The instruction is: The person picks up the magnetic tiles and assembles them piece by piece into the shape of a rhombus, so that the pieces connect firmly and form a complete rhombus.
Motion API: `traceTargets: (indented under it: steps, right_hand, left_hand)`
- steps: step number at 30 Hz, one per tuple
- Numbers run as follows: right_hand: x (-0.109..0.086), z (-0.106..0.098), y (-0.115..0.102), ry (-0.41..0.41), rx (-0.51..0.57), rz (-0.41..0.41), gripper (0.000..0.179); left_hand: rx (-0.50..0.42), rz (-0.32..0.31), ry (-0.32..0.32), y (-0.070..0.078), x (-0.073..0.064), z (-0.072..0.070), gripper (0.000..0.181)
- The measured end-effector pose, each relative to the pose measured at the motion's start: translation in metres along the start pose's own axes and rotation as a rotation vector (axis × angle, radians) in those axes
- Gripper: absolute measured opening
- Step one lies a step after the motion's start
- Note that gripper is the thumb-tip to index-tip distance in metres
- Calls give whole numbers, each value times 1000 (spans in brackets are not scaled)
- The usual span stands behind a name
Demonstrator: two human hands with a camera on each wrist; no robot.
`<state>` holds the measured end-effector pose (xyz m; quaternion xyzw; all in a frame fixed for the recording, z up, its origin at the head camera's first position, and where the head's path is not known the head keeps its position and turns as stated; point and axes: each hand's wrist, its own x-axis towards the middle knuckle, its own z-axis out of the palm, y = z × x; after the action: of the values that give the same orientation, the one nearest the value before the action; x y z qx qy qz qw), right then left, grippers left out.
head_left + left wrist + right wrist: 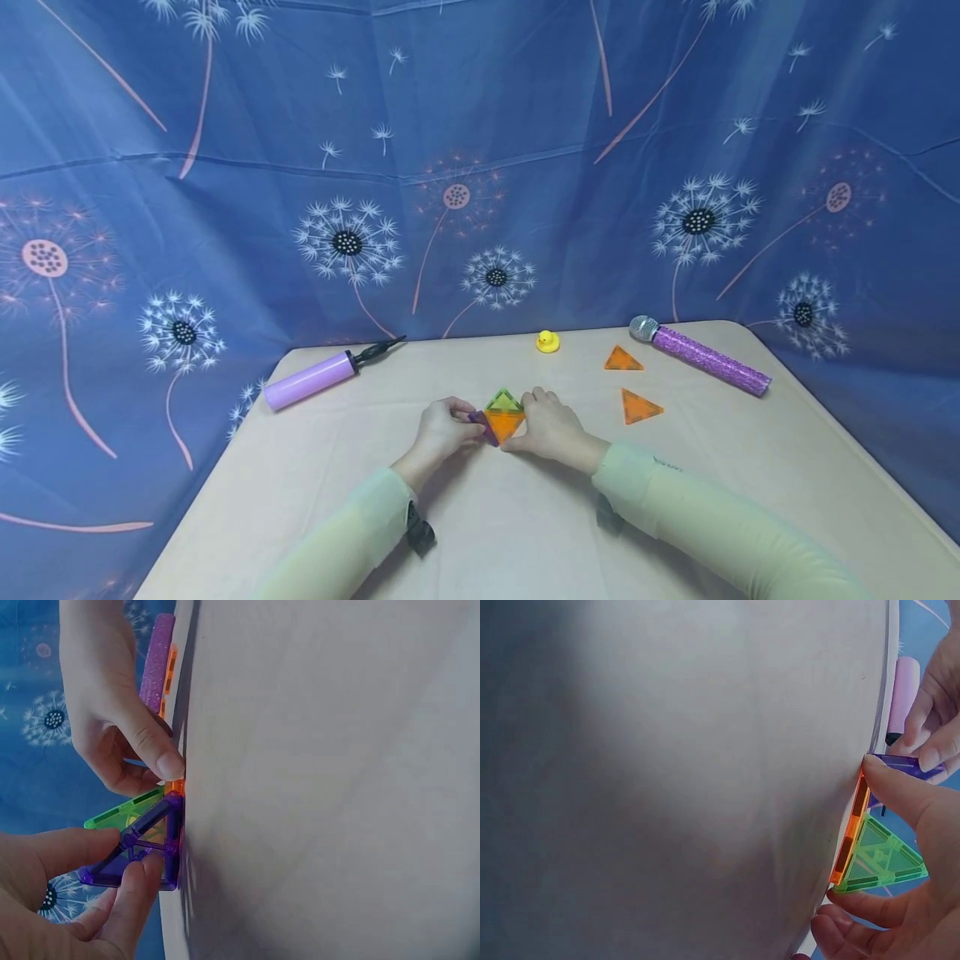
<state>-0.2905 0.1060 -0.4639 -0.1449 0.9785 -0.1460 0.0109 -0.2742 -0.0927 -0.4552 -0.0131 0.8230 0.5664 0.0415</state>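
Observation:
My left hand (442, 431) pinches a purple triangular magnetic tile (124, 862) between thumb and fingers. The purple tile stands up beside an orange triangular magnetic tile (505, 426) that lies flat on the table. Along the orange tile's far edge a green triangular magnetic tile (881, 859) stands up. My right hand (553, 430) spans the orange tile, thumb at its near corner and a fingertip at the far corner by the green tile's base. Whether the purple edge fully touches the orange edge cannot be told.
Two loose orange triangular tiles (623, 359) lie to the right on the table (495, 533). Behind them is a glittery purple microphone-shaped tube (711, 361). A yellow rubber duck (548, 341) sits at the back edge. A lilac hand pump (313, 381) lies back left. Patterned blue cloth (480, 125) hangs behind.

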Motion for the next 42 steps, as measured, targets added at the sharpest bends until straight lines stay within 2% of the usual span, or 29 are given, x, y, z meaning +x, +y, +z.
traceTargets:
  steps: [7,17,27,30,32,36,40,42]
  right_hand:
    - [-1,0,0,-2,6,-4,87]
    - [-2,-1,0,-4,-1,-11,89]
    - [-2,-2,1,-2,-4,-23,86]
    - [-1,-3,1,-5,3,-26,85]
    - [-1,-3,3,-17,8,-35,84]
    - [0,-6,8,-57,26,-89,75]
    - [-1,-12,16,-101,50,-166,66]
    - [-2,-14,20,-118,71,-203,64]
  left_hand:
    - [135,61,-20,2,8,4,32]
    - [168,81,-92,0,20,11,54]
    - [207,108,-91,2,21,14,45]
    - [269,124,-109,4,23,13,49]
    - [316,159,-141,5,24,12,56]
    - [393,278,-236,3,26,8,64]
    - [422,368,-297,0,28,7,55]
    - [428,393,-301,-1,28,7,49]
